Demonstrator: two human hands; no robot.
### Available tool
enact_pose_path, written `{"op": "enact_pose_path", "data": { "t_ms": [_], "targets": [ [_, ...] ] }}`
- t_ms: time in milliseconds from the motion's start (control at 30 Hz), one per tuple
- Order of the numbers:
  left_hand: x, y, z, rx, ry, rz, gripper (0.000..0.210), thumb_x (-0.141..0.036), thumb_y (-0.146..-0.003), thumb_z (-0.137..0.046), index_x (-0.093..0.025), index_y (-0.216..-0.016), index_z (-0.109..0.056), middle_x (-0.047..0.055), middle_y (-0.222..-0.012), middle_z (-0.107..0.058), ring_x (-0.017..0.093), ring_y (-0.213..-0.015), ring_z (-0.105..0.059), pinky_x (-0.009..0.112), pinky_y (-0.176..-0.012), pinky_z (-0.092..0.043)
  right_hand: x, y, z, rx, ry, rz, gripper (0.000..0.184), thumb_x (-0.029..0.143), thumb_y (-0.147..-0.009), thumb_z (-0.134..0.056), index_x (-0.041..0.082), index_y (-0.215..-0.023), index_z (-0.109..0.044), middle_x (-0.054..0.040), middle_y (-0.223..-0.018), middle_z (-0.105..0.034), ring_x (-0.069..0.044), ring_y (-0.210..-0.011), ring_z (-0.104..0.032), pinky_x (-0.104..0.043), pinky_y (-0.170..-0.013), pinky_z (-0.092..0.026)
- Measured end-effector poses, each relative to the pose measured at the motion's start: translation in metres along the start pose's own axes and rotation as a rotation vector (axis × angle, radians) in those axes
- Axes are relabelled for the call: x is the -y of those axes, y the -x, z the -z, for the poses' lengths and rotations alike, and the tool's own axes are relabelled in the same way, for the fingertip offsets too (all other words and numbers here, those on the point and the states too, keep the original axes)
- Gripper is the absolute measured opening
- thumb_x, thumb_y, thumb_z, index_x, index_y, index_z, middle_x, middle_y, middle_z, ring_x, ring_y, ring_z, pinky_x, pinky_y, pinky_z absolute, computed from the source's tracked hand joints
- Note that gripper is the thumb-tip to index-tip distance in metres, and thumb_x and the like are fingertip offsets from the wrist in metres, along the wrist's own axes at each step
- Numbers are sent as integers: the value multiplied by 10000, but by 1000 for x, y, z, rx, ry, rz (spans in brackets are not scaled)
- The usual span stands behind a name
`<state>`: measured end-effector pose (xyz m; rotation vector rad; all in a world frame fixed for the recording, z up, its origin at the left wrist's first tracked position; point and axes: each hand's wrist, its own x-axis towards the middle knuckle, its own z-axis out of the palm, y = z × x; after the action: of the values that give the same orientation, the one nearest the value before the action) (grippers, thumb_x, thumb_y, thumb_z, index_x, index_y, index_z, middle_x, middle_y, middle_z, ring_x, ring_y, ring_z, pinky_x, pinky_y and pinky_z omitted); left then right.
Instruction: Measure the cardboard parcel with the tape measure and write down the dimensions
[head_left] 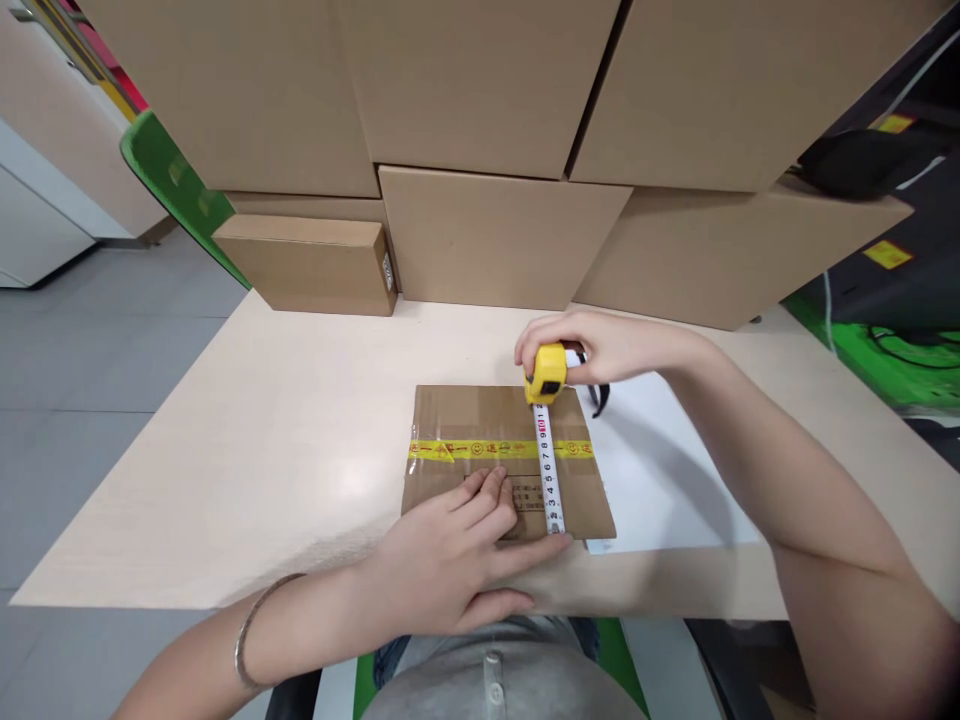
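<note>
A flat brown cardboard box point(442, 415) lies near the table's front edge, with a band of printed yellow tape point(495, 449) across it. My right hand point(581, 345) is closed around a yellow tape measure point(546, 372) at the box's far edge, its black strap hanging to the right. The white blade point(547, 470) runs out across the box toward me. My left hand point(457, 540) lies on the box's near left part, fingers stretched out, with one fingertip at the blade's near end. Part of the box's printing is hidden under that hand.
White paper point(667, 480) lies partly under the box on the right. Large cardboard boxes point(495, 240) are stacked along the table's back, with a smaller carton point(315, 265) at the left. A green chair back point(169, 180) stands behind the left corner.
</note>
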<state>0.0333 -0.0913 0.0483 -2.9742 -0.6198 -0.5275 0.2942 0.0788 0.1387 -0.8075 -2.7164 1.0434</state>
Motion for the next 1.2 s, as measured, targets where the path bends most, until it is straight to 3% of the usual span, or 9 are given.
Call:
{"op": "enact_pose_path", "data": {
  "t_ms": [200,400,667,800,900,1000,1100,1200],
  "targets": [
    [0,2,-5,5,10,15,640,-646,-1053,-350,-294,-1574,-472,129,-1149,-727,346,-1199,-683,476,-1040,-521,-35,-22,10,49,-76,-77,263,126,-738,-639,215,-978,-699,-36,-1062,-735,-204,-936,-658,-325,-791,-502],
    [1,1,-3,4,41,15,666,-670,-1038,-373,-285,-1572,-475,130,-1136,-719,344,-1196,-671,492,-1064,-505,-43,-26,9,61,-84,-88,337,89,-704,-599,203,-1004,-702,-30,-1008,-720,-180,-883,-638,-297,-744,-477],
    [2,-2,1,12,63,27,634,-664,-1048,-359,-312,-1557,-498,131,-1134,-706,336,-1189,-652,494,-1079,-486,-31,-25,13,36,-65,-115,350,77,-660,-586,212,-963,-699,-32,-1000,-735,-206,-907,-670,-321,-772,-514],
    [3,-2,1,5,40,9,598,-637,-1055,-384,-316,-1549,-490,132,-1131,-700,328,-1190,-656,490,-1058,-507,-4,-5,13,-25,66,-69,469,76,-718,-592,237,-1134,-737,-54,-1199,-740,-248,-1084,-681,-362,-890,-522],
    [6,2,-2,-45,33,-29,609,-633,-1044,-420,-212,-1469,-536,170,-1181,-708,352,-1219,-657,493,-1025,-549,26,16,-4,11,108,-7,518,99,-785,-623,274,-1264,-717,-50,-1273,-723,-256,-1149,-670,-386,-971,-517],
    [6,6,-5,-101,138,-13,668,-692,-1000,-467,-101,-1288,-584,240,-1238,-708,410,-1321,-610,538,-1064,-552,58,38,-36,96,59,-47,456,87,-815,-618,265,-1224,-715,-53,-1186,-727,-240,-1054,-697,-363,-907,-544],
    [3,10,-1,-184,343,55,579,-625,-1000,-542,-128,-1296,-530,241,-1244,-711,383,-1310,-642,530,-1050,-586,77,63,-66,153,21,-143,372,75,-844,-596,275,-1140,-702,-44,-1127,-711,-226,-948,-708,-339,-804,-551],
    [6,14,8,-394,655,255,414,-447,-1028,-579,-232,-1370,-488,149,-1251,-704,282,-1238,-695,456,-1026,-622,72,93,-80,75,-94,-216,243,211,-904,-689,292,-1132,-676,-46,-1157,-702,-238,-981,-704,-345,-833,-557]
  ]
}}
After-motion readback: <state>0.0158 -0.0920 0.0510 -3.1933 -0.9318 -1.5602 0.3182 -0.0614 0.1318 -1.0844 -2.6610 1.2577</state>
